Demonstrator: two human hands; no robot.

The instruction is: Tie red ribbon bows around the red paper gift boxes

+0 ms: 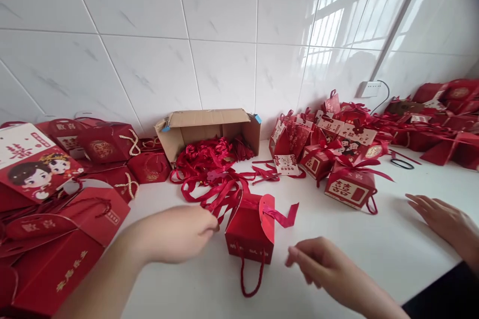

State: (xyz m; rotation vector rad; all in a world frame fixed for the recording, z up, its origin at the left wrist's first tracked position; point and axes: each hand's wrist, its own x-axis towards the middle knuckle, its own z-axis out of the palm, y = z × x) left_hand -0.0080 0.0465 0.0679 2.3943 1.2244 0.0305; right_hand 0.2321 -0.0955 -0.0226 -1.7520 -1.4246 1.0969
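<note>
A small red gift box (pixel 247 233) stands on the white counter (pixel 374 254) just in front of me, its cord handle hanging toward me. A red ribbon (pixel 279 215) runs through its top flaps, and one end sticks out free to the right. My left hand (pixel 175 233) is at the box's left, fingers pinched on the ribbon's other end. My right hand (pixel 318 264) hovers just right of the box with fingers loosely curled together, holding nothing and not touching the box.
An open cardboard box (pixel 209 127) spills loose red ribbons (pixel 209 164) behind the gift box. Flat red bags (pixel 56 219) are piled at the left. Tied gift boxes (pixel 348 184) crowd the right rear. Another person's hand (pixel 445 222) rests flat at the right edge.
</note>
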